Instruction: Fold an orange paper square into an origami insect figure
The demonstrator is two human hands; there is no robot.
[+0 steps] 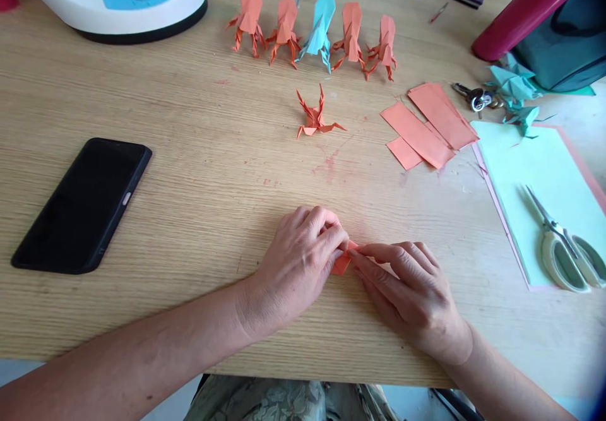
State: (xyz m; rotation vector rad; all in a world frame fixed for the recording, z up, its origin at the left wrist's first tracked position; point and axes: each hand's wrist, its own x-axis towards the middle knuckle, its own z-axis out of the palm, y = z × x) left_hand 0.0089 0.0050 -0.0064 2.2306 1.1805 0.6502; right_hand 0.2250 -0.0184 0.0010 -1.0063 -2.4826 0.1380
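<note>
A small piece of folded orange paper [341, 264] lies between my hands near the front of the table, mostly covered by fingers. My left hand [305, 254] is closed on its left side, thumb and fingers pinching it. From the right, my right hand [407, 285] pinches the paper's edge with thumb and index finger. Farther out lies a small orange folded figure [313, 121] with thin pointed limbs. Behind it stands a row of several paper figures, orange ones [351, 29] with a blue one [322, 26] in the middle.
Orange paper strips [419, 134] lie to the right, beside keys [478, 98]. Scissors [563, 241] rest on pale green sheets [525, 187]. A black phone [83, 203] is at left, a white device [142, 4] behind it. A magenta bottle [525, 14] and teal folded figures [516, 86] sit back right.
</note>
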